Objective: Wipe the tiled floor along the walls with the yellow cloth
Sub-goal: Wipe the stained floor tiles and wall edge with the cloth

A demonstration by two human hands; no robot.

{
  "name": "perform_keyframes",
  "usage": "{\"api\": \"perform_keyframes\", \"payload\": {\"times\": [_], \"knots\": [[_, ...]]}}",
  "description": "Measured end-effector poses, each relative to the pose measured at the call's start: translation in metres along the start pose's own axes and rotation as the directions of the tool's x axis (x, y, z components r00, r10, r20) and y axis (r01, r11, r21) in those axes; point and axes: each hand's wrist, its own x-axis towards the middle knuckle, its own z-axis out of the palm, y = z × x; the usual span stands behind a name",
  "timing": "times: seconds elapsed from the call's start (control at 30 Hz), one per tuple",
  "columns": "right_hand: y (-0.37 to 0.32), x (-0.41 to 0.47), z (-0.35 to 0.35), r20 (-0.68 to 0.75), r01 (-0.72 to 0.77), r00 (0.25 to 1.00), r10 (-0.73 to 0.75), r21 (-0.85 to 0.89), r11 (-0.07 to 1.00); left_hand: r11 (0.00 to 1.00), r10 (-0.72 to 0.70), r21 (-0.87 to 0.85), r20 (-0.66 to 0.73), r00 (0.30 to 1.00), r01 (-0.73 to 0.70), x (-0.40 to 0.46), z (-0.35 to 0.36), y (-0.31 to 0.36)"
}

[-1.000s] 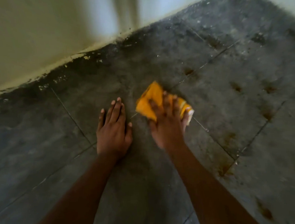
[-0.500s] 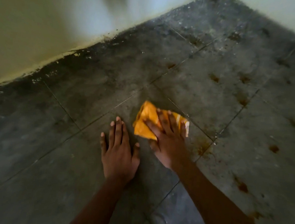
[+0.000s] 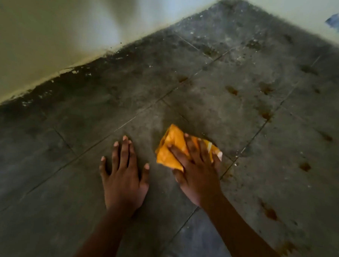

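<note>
The yellow cloth (image 3: pixel 170 147) lies crumpled on the dark grey tiled floor (image 3: pixel 233 115), near a tile joint in the middle of the view. My right hand (image 3: pixel 197 172) presses flat on top of it, fingers spread over the fabric and covering its near half. To its left my left hand (image 3: pixel 123 177) rests palm down on the bare tile, fingers apart, holding nothing. The cloth sits well away from the wall base.
A pale wall (image 3: pixel 52 35) runs along the upper left, with a dark grimy strip (image 3: pixel 73 81) at its foot. A second wall (image 3: pixel 305 15) meets it at the top, forming a corner. Brown stains (image 3: pixel 231 90) dot the tiles on the right.
My right hand has drawn the cloth back from the wall toward me across the tile joint. The view has shifted so that the room corner now shows. My left hand stays planted.
</note>
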Motion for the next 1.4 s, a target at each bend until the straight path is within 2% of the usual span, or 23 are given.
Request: {"api": "perform_keyframes", "payload": {"times": [0.03, 0.1, 0.2, 0.33, 0.4, 0.47, 0.5, 0.53, 0.57, 0.63, 0.73, 0.8, 0.83, 0.9, 0.97, 1.03, 1.07, 1.1, 1.17, 1.23, 1.3, 1.4], "knots": [[0.01, -0.017, 0.001, -0.013, 0.001, 1.0, -0.001, -0.03, 1.0, 1.0, 0.007, 0.003, -0.003, 1.0, -0.007, 0.001, -0.001, -0.002], [0.039, -0.024, -0.002, -0.051, -0.121, 0.992, 0.118, -0.072, 0.99, 1.0, 0.0, 0.006, 0.002, 1.0, 0.0, 0.002, -0.001, 0.001], [0.05, 0.007, -0.001, -0.099, -0.382, 0.919, 0.382, 0.021, 0.924, 1.0, 0.001, 0.015, 0.008, 1.0, -0.001, 0.0, -0.003, 0.003], [0.023, 0.038, 0.006, -0.113, -0.511, 0.846, 0.521, 0.107, 0.853, 1.0, -0.002, 0.012, 0.013, 1.0, 0.002, 0.002, -0.003, 0.001], [0.017, 0.029, 0.006, -0.077, -0.434, 0.895, 0.439, 0.075, 0.898, 1.0, -0.003, 0.004, 0.01, 1.0, 0.003, 0.002, -0.003, 0.001], [0.019, 0.001, 0.0, -0.044, -0.173, 0.984, 0.173, -0.011, 0.985, 1.0, 0.004, -0.006, 0.004, 1.0, -0.004, 0.001, -0.003, 0.002], [0.024, -0.018, -0.001, -0.017, -0.052, 0.999, 0.051, -0.05, 0.997, 1.0, 0.002, -0.009, 0.005, 1.0, -0.002, 0.002, -0.003, 0.001], [0.032, -0.038, -0.002, 0.003, 0.002, 1.0, -0.001, -0.087, 0.996, 1.0, 0.001, -0.016, 0.013, 1.0, 0.0, 0.001, -0.004, 0.0], [0.044, -0.053, -0.007, 0.011, -0.02, 1.0, 0.022, -0.123, 0.992, 1.0, 0.003, -0.026, 0.019, 1.0, -0.003, 0.0, -0.006, 0.001], [0.065, -0.054, -0.015, 0.009, -0.184, 0.982, 0.186, -0.119, 0.976, 1.0, 0.009, -0.03, 0.038, 0.999, -0.008, 0.0, -0.007, 0.002], [0.057, -0.008, -0.02, 0.064, -0.433, 0.899, 0.433, -0.004, 0.901, 0.999, -0.002, -0.05, 0.05, 0.999, 0.004, 0.001, -0.008, 0.003], [0.035, 0.02, -0.016, 0.106, -0.543, 0.839, 0.534, 0.104, 0.833, 0.999, 0.005, -0.037, 0.047, 0.999, -0.003, 0.0, -0.007, 0.004], [0.023, 0.024, -0.013, 0.089, -0.553, 0.833, 0.546, 0.129, 0.823, 0.999, 0.002, -0.033, 0.043, 0.999, -0.001, 0.001, -0.006, 0.003], [0.006, 0.009, -0.005, -0.002, -0.486, 0.872, 0.49, 0.12, 0.866, 0.999, -0.011, -0.042, 0.037, 0.999, 0.012, 0.002, -0.006, 0.001], [0.002, -0.024, 0.0, -0.074, -0.309, 0.946, 0.316, 0.091, 0.947, 0.999, -0.015, -0.042, 0.009, 1.0, 0.016, 0.002, -0.007, 0.001], [0.022, -0.065, 0.003, -0.062, -0.156, 0.986, 0.157, 0.033, 0.987, 0.999, -0.011, -0.035, 0.031, 0.999, 0.012, 0.003, -0.007, 0.003], [0.038, -0.082, 0.002, -0.064, -0.158, 0.985, 0.158, 0.006, 0.987, 1.0, -0.007, -0.023, 0.034, 0.999, 0.008, 0.002, -0.007, 0.004], [0.058, -0.092, 0.0, -0.073, -0.23, 0.971, 0.229, -0.014, 0.973, 1.0, -0.005, -0.014, 0.036, 0.999, 0.005, 0.002, -0.006, 0.004], [0.091, -0.091, -0.007, -0.078, -0.454, 0.887, 0.456, 0.038, 0.89, 1.0, 0.008, -0.014, 0.04, 0.999, -0.007, -0.002, -0.008, 0.008], [0.098, -0.065, -0.014, -0.053, -0.579, 0.804, 0.593, 0.159, 0.8, 0.999, 0.03, -0.037, 0.037, 0.999, -0.029, -0.005, -0.006, 0.006], [0.089, -0.047, -0.02, -0.019, -0.595, 0.787, 0.616, 0.24, 0.767, 0.995, 0.072, -0.068, 0.035, 0.997, -0.07, -0.01, -0.003, 0.009], [0.064, -0.074, -0.015, -0.081, -0.424, 0.887, 0.455, 0.25, 0.87, 0.987, 0.134, -0.097, 0.043, 0.99, -0.129, -0.02, 0.0, 0.019]]}}
